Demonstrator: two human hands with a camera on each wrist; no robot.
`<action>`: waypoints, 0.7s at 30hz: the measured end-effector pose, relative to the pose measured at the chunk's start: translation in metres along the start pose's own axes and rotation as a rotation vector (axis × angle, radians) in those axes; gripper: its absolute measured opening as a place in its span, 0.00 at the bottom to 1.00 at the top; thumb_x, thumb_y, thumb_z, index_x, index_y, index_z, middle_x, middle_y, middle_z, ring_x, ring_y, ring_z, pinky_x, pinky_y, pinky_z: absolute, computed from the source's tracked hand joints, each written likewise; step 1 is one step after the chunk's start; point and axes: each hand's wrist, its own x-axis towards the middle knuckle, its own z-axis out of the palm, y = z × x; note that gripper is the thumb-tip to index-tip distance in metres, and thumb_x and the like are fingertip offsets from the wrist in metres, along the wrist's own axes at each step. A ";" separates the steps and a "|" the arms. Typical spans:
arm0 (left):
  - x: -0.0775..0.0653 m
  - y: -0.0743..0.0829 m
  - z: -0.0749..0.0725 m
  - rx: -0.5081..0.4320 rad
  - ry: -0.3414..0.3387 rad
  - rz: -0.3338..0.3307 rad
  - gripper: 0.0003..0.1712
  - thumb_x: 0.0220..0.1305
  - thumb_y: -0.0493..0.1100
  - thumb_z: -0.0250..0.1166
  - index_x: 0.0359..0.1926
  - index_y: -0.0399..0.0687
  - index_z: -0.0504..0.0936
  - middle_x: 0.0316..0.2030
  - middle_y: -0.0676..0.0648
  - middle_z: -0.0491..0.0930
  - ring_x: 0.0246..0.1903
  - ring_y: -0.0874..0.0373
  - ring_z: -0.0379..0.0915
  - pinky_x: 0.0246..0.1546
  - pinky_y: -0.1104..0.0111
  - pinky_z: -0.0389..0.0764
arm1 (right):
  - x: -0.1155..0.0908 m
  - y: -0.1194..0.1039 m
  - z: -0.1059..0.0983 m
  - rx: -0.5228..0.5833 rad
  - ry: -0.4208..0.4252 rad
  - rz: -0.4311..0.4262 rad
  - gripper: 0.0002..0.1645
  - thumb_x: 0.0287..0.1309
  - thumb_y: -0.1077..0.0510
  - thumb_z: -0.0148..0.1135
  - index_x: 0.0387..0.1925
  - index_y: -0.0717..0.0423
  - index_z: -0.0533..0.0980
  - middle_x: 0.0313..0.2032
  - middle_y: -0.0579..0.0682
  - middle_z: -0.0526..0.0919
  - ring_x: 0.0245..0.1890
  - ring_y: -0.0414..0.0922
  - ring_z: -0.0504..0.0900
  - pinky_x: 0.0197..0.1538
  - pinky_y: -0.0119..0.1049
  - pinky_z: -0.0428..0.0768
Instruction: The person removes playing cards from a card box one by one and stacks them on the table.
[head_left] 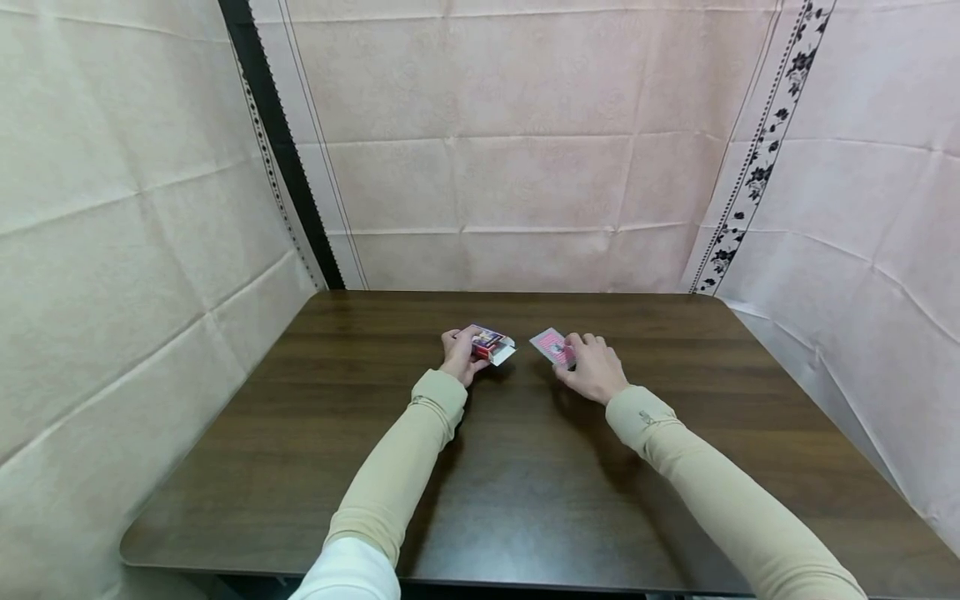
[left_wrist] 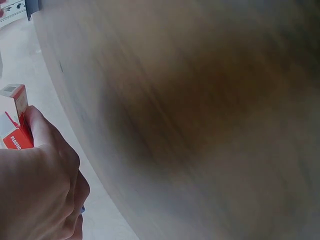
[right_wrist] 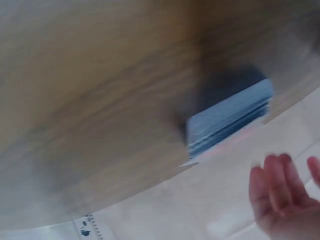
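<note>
In the head view my left hand grips a playing-card box above the table, its white flap open toward the right. The left wrist view shows the box's red and white end beyond the thumb side of that hand. A deck of playing cards with pinkish-red backs lies to the right of the box. My right hand overlaps the deck's right end in the head view. From the right wrist, the deck shows its layered edge, with the hand's extended fingers apart from it.
A dark brown wooden table spans the area under both arms. Pale cloth hangs behind it and along both sides, with a black strip at left and a floral band at right.
</note>
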 end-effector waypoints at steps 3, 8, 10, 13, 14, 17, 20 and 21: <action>0.000 0.000 0.000 0.003 0.003 -0.008 0.35 0.58 0.39 0.56 0.60 0.51 0.46 0.55 0.33 0.59 0.50 0.42 0.66 0.49 0.48 0.71 | -0.004 0.008 -0.001 -0.031 0.023 0.061 0.28 0.47 0.44 0.60 0.45 0.57 0.69 0.38 0.59 0.74 0.41 0.58 0.70 0.41 0.52 0.70; -0.001 0.001 0.001 0.002 0.003 -0.008 0.34 0.58 0.39 0.57 0.59 0.52 0.47 0.55 0.33 0.59 0.51 0.42 0.66 0.49 0.48 0.71 | -0.011 0.019 0.000 -0.089 0.018 0.137 0.27 0.48 0.45 0.58 0.43 0.60 0.68 0.35 0.61 0.74 0.38 0.59 0.69 0.37 0.53 0.69; -0.001 0.001 0.001 0.004 0.001 -0.007 0.35 0.58 0.40 0.57 0.60 0.51 0.46 0.55 0.33 0.59 0.51 0.42 0.65 0.49 0.48 0.71 | -0.014 0.022 0.001 -0.104 0.015 0.156 0.26 0.48 0.46 0.58 0.42 0.61 0.68 0.35 0.62 0.74 0.38 0.59 0.70 0.36 0.53 0.68; 0.000 0.001 0.001 0.008 -0.001 -0.007 0.36 0.58 0.40 0.57 0.61 0.51 0.45 0.55 0.34 0.59 0.51 0.42 0.66 0.48 0.48 0.71 | -0.017 0.024 0.002 -0.124 0.003 0.172 0.27 0.48 0.46 0.59 0.43 0.62 0.69 0.35 0.63 0.74 0.38 0.60 0.70 0.35 0.53 0.68; 0.000 0.001 0.000 0.010 -0.002 -0.008 0.36 0.58 0.40 0.57 0.61 0.51 0.45 0.55 0.34 0.59 0.51 0.42 0.66 0.48 0.48 0.72 | -0.017 0.025 0.003 -0.129 -0.001 0.174 0.28 0.47 0.46 0.59 0.43 0.62 0.69 0.36 0.63 0.75 0.38 0.60 0.70 0.36 0.53 0.68; 0.001 0.001 0.000 0.012 -0.003 -0.008 0.35 0.57 0.40 0.57 0.60 0.51 0.46 0.55 0.34 0.59 0.50 0.42 0.66 0.48 0.48 0.72 | -0.019 0.026 0.005 -0.150 -0.008 0.174 0.29 0.47 0.45 0.59 0.44 0.63 0.70 0.36 0.64 0.75 0.39 0.61 0.70 0.36 0.54 0.68; 0.001 0.001 0.000 0.011 -0.005 -0.007 0.35 0.57 0.39 0.57 0.60 0.51 0.46 0.55 0.34 0.59 0.50 0.42 0.66 0.48 0.48 0.72 | -0.020 0.026 0.005 -0.161 -0.017 0.177 0.29 0.48 0.45 0.58 0.46 0.63 0.70 0.37 0.65 0.75 0.39 0.61 0.70 0.37 0.55 0.69; 0.001 0.001 0.000 0.011 -0.006 -0.007 0.35 0.57 0.39 0.57 0.60 0.51 0.46 0.55 0.34 0.59 0.51 0.42 0.66 0.47 0.49 0.72 | -0.020 0.026 0.005 -0.161 -0.022 0.181 0.30 0.48 0.45 0.57 0.47 0.63 0.71 0.38 0.65 0.75 0.40 0.61 0.70 0.37 0.55 0.69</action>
